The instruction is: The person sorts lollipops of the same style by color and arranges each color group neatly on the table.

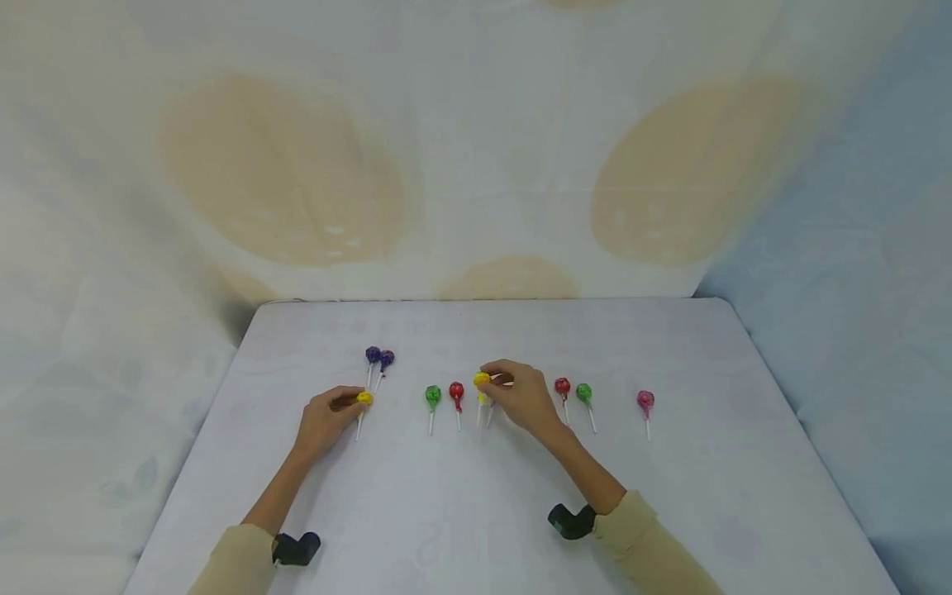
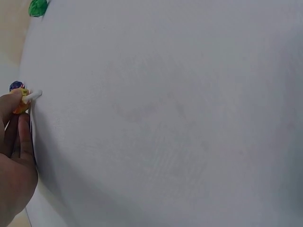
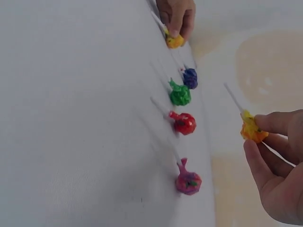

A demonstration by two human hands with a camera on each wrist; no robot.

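My left hand [image 1: 355, 400] pinches the head of a yellow lollipop [image 1: 364, 398] whose stick lies toward me on the white table [image 1: 476, 512]. The left wrist view shows those fingers [image 2: 19, 137] at that lollipop [image 2: 21, 107]. My right hand [image 1: 497, 378] pinches a second yellow lollipop [image 1: 482, 378] near the middle of the row. In the right wrist view this lollipop [image 3: 253, 131] is held off the table, stick pointing up and away.
Other lollipops lie in a row: two purple [image 1: 379, 356] at the back left, green [image 1: 433, 395], red [image 1: 456, 390], red [image 1: 562, 386], green [image 1: 583, 392] and pink [image 1: 645, 401]. A pink one [image 3: 188, 182] lies below my right hand. Draped cloth rises behind the table.
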